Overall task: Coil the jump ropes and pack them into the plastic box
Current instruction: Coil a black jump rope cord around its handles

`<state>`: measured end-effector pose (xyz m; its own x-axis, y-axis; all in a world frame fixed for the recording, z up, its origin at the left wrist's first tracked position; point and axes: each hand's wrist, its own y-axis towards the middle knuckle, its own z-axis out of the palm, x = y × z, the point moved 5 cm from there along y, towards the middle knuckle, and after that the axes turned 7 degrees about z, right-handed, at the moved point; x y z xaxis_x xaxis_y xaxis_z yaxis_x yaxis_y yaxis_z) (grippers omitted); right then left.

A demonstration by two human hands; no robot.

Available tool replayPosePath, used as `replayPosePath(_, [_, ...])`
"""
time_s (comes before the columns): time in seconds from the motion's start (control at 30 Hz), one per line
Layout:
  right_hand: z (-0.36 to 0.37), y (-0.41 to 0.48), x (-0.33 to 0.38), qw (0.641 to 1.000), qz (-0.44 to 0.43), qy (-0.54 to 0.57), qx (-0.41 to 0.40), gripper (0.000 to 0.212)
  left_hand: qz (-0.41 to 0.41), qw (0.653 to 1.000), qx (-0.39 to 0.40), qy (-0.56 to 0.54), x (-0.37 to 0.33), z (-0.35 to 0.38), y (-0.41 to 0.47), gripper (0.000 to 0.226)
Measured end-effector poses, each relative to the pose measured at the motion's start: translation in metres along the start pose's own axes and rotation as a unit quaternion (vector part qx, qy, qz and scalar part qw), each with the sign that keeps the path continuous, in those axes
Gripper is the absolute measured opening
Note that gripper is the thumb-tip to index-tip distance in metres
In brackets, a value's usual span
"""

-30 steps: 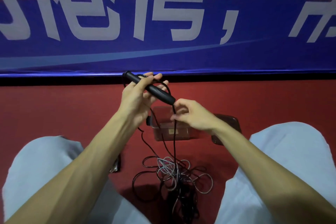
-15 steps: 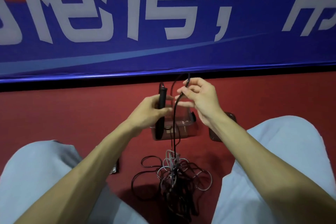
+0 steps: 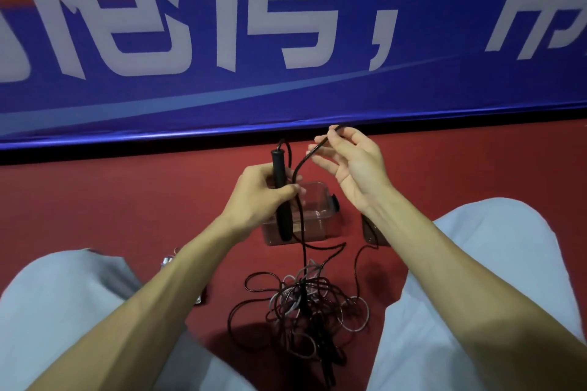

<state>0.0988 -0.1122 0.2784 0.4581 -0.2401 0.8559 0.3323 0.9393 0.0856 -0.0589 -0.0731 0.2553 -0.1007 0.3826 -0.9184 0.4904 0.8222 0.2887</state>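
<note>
A blue banner (image 3: 286, 98) with large white characters hangs behind a red floor (image 3: 111, 200).

1. A blue banner (image 3: 286, 98) carries a single row of large white Chinese characters; the top edge of the view cuts off their upper parts.
2. The character (image 3: 227, 35) near the middle looks like 信, and a white comma (image 3: 384, 28) follows it.
3. The remaining characters, to the left and at far right, are too cropped to read.
</note>
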Motion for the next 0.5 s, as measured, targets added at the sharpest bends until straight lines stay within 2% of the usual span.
replayPosePath(0.1, [-0.004,0.001,-0.009,0.993,0.051,-0.108,-0.013,0.015,-0.024,0.994,-0.050,-0.090,-0.006,-0.006,0.000,0.012])
replayPosePath(0.17, [-0.005,-0.001,-0.019,0.974,0.090,-0.210,-0.003,0.021,-0.030,0.985,-0.077,-0.151,-0.010,-0.010,0.001,0.013])
replayPosePath(0.23, [-0.003,-0.003,-0.030,0.942,0.115,-0.315,0.031,0.020,-0.038,0.971,-0.101,-0.214,-0.013,-0.014,0.002,0.013])
replayPosePath(0.33, [0.000,-0.007,-0.048,0.859,0.126,-0.476,0.139,0.037,-0.047,0.946,-0.123,-0.295,-0.019,-0.021,0.003,0.014])
replayPosePath(0.4, [0.004,-0.012,-0.062,0.810,0.139,-0.529,0.211,0.031,-0.047,0.930,-0.135,-0.338,-0.023,-0.025,0.003,0.015])
replayPosePath(0.43, [0.004,-0.012,-0.066,0.800,0.135,-0.543,0.218,0.025,-0.046,0.923,-0.142,-0.355,-0.024,-0.028,0.003,0.013])
replayPosePath(0.5, [0.001,-0.006,-0.071,0.800,0.113,-0.560,0.184,0.022,-0.041,0.912,-0.153,-0.378,-0.025,-0.031,0.003,0.012])
